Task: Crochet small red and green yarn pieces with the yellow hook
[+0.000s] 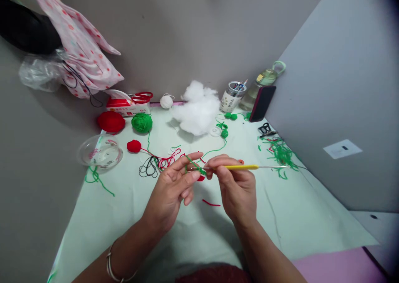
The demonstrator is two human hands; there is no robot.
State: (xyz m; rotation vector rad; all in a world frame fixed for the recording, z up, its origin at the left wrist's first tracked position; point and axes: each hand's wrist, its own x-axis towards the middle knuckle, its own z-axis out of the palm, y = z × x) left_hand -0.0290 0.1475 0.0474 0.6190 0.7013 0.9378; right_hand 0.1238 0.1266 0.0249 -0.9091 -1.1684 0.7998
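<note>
My left hand (176, 180) pinches a small crocheted piece (202, 174), green on top with red and a pale band below. Green yarn (192, 161) runs over the raised left index finger to the piece. Between the fingers of my right hand (236, 187) lies a crochet hook (241, 167) with a yellow grip, held level. Its thin metal tip reaches left to the green stitches; whether it is through a loop is too small to tell. A short red yarn scrap (211, 203) lies on the cloth below the hands.
Behind the hands sit white stuffing (198, 108), a green yarn ball (141, 123), a red yarn ball (111, 121) and a clear plastic bowl (106, 153). Green yarn scraps (282, 152), black scissors (264, 129), a leaning phone (262, 103) and a pen cup (231, 98) stand rightward. Walls enclose the table.
</note>
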